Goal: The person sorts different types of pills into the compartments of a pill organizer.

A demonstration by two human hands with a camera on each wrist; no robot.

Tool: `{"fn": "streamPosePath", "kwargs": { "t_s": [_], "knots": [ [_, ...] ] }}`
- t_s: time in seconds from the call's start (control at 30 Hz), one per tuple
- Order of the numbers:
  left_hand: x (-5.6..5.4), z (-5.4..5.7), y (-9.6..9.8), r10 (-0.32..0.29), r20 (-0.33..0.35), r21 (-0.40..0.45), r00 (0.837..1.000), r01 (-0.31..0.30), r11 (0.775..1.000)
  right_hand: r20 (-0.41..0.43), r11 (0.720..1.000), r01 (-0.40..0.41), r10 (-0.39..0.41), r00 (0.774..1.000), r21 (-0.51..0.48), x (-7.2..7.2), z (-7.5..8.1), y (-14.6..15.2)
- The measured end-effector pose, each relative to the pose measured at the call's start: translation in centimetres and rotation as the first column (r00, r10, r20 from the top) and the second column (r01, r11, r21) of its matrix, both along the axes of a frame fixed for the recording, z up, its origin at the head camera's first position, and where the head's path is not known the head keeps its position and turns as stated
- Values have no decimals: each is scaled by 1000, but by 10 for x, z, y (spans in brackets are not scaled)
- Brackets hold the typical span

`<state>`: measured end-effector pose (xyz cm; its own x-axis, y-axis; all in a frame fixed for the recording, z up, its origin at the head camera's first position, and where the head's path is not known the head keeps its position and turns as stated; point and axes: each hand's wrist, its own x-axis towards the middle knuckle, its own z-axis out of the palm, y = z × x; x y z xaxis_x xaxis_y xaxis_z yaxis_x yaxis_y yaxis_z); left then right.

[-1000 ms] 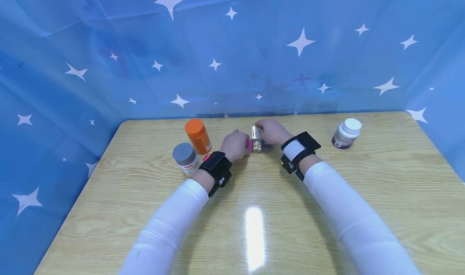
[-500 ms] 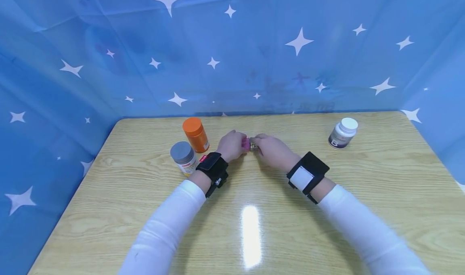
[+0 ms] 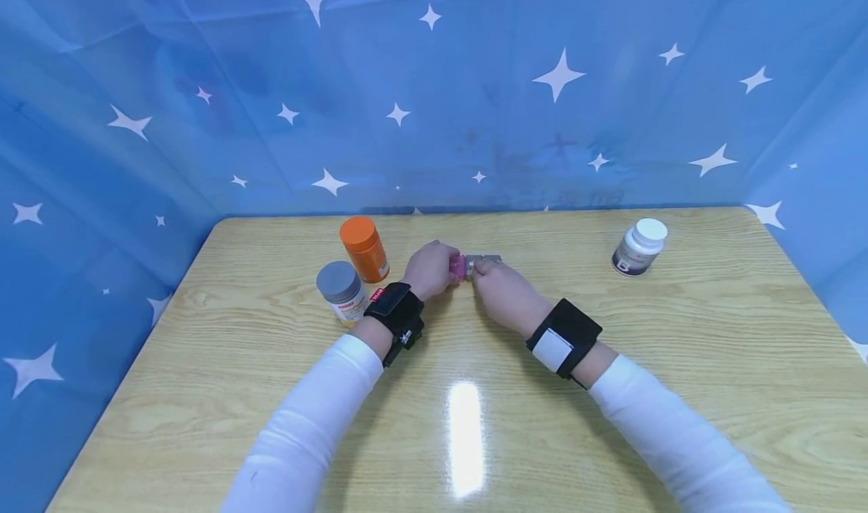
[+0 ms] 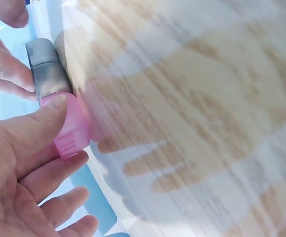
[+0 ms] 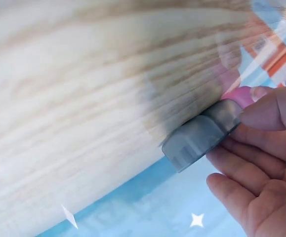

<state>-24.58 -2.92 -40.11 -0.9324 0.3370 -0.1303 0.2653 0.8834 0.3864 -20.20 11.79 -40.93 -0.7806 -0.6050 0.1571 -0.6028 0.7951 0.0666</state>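
Observation:
A small pill organizer (image 3: 493, 258) with a pink end and smoky grey compartments lies on the table between both hands. My left hand (image 3: 431, 270) pinches its pink end (image 4: 77, 121), thumb on one side and index finger on the other; the remaining fingers stay spread away from it. With thumb and fingertips my right hand (image 3: 508, 296) holds the grey compartment beside the pink one. In the right wrist view the thumb presses against the grey lid (image 5: 222, 114), and the outer grey compartment (image 5: 189, 143) sticks out past the fingers. The lids appear closed.
An orange-capped bottle (image 3: 366, 251) and a grey-capped white bottle (image 3: 342, 291) stand left of my left hand. A white bottle (image 3: 639, 248) with a dark label stands farther right. Behind the wooden table (image 3: 203, 392) hangs a blue curtain (image 3: 475, 83) with white stars.
A raised clear lid over a compartment with pale pills has come down and closed. My right hand moved from behind the organizer to its near side. The left hand kept its grip.

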Motion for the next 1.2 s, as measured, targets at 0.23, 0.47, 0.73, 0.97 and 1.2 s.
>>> {"fn": "streamPosePath", "kwargs": {
  "t_s": [0.23, 0.47, 0.73, 0.97, 1.2],
  "knots": [
    [-2, 0, -3, 4, 18, 7, 1000, -4, 1000, 46, 999, -4, 3, 999, 32, -2, 4, -4],
    [-3, -9, -5, 19, 43, 43, 999, -21, 999, 111, 1000, 20, -21, 994, 10, -4, 6, -2],
    [-2, -13, -6, 9, 38, 75, 999, -12, 997, 178, 993, 64, -45, 983, -100, -16, 13, -1],
    [-2, -13, -6, -17, 16, 61, 1000, 16, 998, 206, 999, 25, -20, 978, -22, -13, 11, -1],
    [-5, -10, -8, 10, 32, 88, 999, -13, 996, 139, 1000, -14, 11, 990, 20, -14, 9, -4]
  ]
}}
